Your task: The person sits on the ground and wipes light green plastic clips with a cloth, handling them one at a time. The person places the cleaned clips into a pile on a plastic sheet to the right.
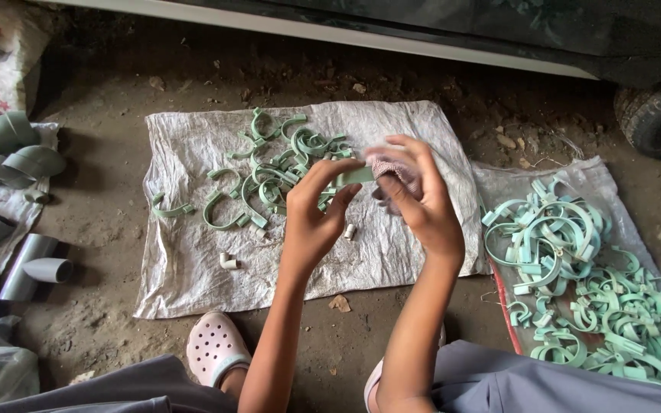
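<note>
While the left hand pinches a green plastic clip by its end, the right hand presses a cloth on it; the clip looks light, springy, stiff enough for edge holds.

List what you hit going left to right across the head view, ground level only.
Grey pipe elbows → white sack cloth with a small pile of green clips → left hand holding a green clip → right hand with a rag → big pile of green clips.
</note>
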